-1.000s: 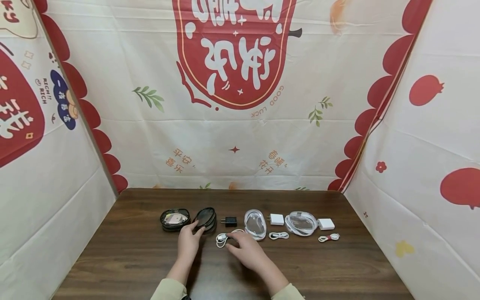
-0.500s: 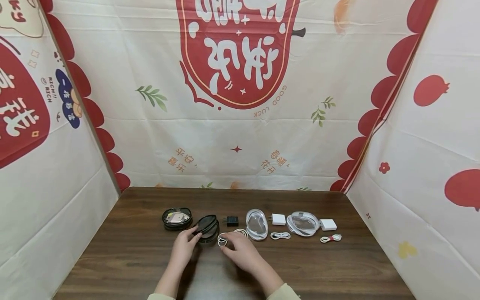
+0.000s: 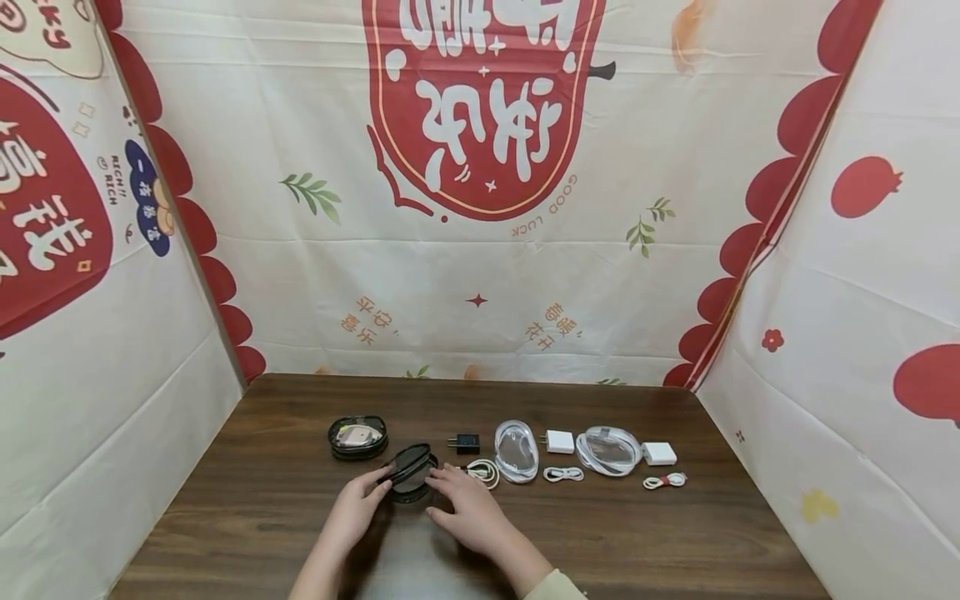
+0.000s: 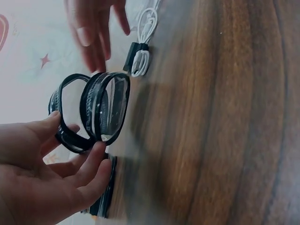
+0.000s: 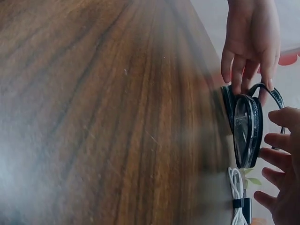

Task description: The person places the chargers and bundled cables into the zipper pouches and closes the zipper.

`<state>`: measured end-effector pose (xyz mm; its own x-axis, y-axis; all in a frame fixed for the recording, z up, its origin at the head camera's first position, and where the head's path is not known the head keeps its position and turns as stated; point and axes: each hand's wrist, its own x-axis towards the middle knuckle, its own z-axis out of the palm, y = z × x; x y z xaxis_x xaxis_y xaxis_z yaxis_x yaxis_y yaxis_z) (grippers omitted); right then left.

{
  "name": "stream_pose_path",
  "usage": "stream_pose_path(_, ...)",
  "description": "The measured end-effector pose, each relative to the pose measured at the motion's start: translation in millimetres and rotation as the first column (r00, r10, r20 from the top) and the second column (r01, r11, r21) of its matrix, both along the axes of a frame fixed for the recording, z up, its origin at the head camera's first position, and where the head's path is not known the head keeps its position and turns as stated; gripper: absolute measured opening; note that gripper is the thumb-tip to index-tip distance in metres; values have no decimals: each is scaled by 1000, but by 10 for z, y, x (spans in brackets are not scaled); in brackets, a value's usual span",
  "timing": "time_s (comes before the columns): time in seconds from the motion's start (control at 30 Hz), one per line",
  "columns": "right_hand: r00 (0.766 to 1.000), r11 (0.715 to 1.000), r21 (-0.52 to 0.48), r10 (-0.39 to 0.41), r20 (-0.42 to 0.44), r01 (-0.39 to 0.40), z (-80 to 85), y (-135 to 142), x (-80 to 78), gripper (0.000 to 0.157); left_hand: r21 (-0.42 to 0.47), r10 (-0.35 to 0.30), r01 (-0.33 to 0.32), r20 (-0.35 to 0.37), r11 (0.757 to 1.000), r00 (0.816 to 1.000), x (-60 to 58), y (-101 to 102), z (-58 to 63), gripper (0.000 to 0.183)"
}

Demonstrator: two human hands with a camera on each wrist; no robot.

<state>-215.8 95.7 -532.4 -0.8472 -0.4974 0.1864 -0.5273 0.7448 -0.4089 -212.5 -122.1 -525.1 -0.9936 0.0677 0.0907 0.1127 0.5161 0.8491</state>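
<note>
A small clear zip pouch with black trim [image 3: 411, 483] stands with its lid raised, between both hands. My left hand [image 3: 348, 515] grips its left edge, the thumb on the lid rim and fingers lower down, as the left wrist view shows on the pouch [image 4: 110, 108]. Beside the pouch's right edge is my right hand [image 3: 476, 518], fingers spread and fairly straight, fingertips at or close to the rim. In the right wrist view no object lies in that hand [image 5: 286, 164]. A coiled white cable [image 3: 487, 473] lies just beyond the right fingers.
Behind the hands lie a black-trimmed pouch with contents [image 3: 357, 437], a black plug adapter [image 3: 467, 444], white-trimmed clear pouches [image 3: 516, 452], white adapters [image 3: 559, 442] and bundled white cables [image 3: 563, 474]. Fabric walls enclose the wooden table [image 3: 637, 542] at the back and sides.
My left hand has drawn the black-trimmed pouch nearer, and its lid has come up. My right hand has left the white cable and moved left to the pouch. The head view has shifted slightly.
</note>
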Motion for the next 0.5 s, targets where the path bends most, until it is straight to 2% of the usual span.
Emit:
stream_pose_path(0.2,999,999,29,16,-50,-14,-58,-50,60,42,46,5,-6,21,999,1000,37,-58,-63,30)
stream_pose_path(0.33,998,999,30,30,-60,-28,-82,-86,79,40,141,41,-46,44,989,998,45,-63,-80,30)
stream_pose_path(0.4,998,999,32,34,-54,-33,-86,-105,84,40,208,71,-83,68,975,995,46,-56,-83,30)
stream_pose_path(0.5,999,999,27,37,-30,-36,-87,-134,100,41,318,123,-154,117,935,986,43,-35,-83,31)
